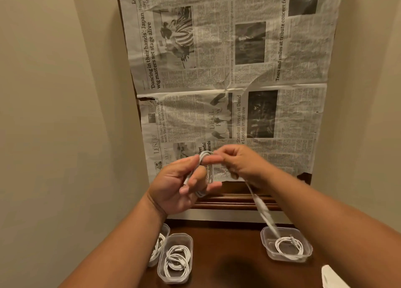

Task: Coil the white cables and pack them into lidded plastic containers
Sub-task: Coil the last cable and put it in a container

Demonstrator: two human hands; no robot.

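The left forearm and the right forearm are bare along their whole visible length. The left hand and the right hand are bare as well. A skin crease crosses the left wrist.

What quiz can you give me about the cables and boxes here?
1. True or false: the left hand holds a coiled white cable.
2. How many plastic containers show on the wooden table?
3. The printed paper beyond the right hand is: A a map, B a newspaper, C a calendar.
Key: 1 true; 2 three; 3 B.
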